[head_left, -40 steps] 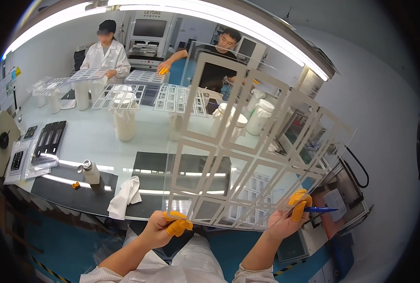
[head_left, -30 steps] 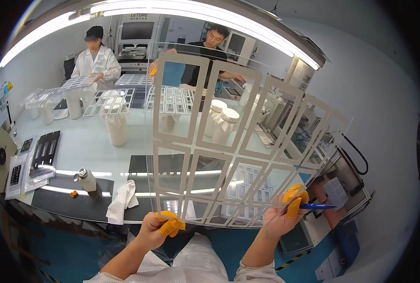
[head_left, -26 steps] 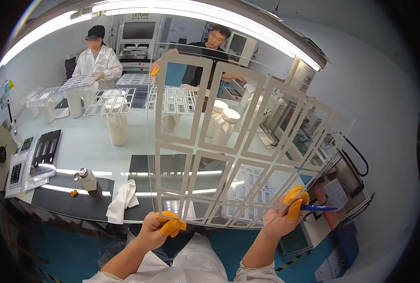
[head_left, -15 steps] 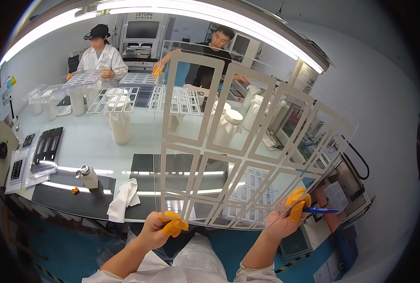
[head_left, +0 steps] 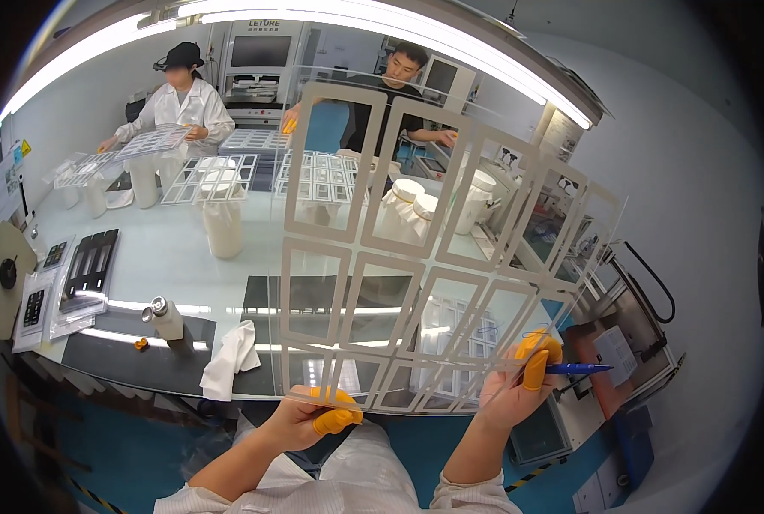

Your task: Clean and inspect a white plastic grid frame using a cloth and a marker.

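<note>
A large clear panel [head_left: 430,264] printed with rows of pale grey rectangular frames stands tilted up in front of me, above the table's near edge. My left hand [head_left: 305,420], in orange finger cots, is closed on its lower left edge. At the lower right edge my right hand [head_left: 510,390], also with orange cots, grips the panel. A blue pen [head_left: 581,369] sticks out to the right from that same hand. Through the panel I see another framed sheet [head_left: 463,338] lying on the table.
On the table are a white cloth [head_left: 231,360], a bottle [head_left: 164,319], an orange cot [head_left: 141,343] and black strips [head_left: 92,264]. Framed panels [head_left: 210,178] rest on white cloth-covered jars [head_left: 221,224]. Two co-workers are across the table; equipment [head_left: 630,343] stands at right.
The panel has shifted left and changed its tilt. My left hand has moved slightly right, my right hand slightly left. The left co-worker's one hand has moved off a panel, outward.
</note>
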